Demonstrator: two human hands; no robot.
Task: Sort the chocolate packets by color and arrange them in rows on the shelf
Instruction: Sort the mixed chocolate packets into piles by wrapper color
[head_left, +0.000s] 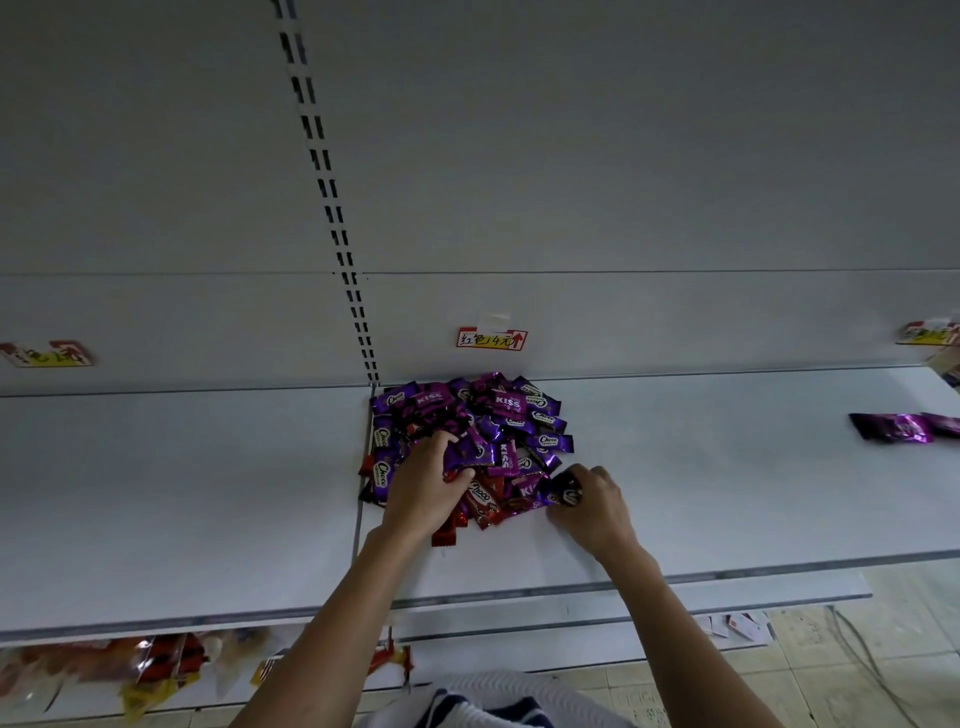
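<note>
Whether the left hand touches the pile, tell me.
Touching. The head view shows the left hand lying on the pile, its fingers curled round a purple packet there.

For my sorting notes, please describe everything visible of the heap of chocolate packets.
The heap of chocolate packets is a mound of shiny foil wrappers, mostly purple, some red at its near edge. It lies on the shelf against the back panel. The left hand grips one purple packet, the right hand another.
</note>
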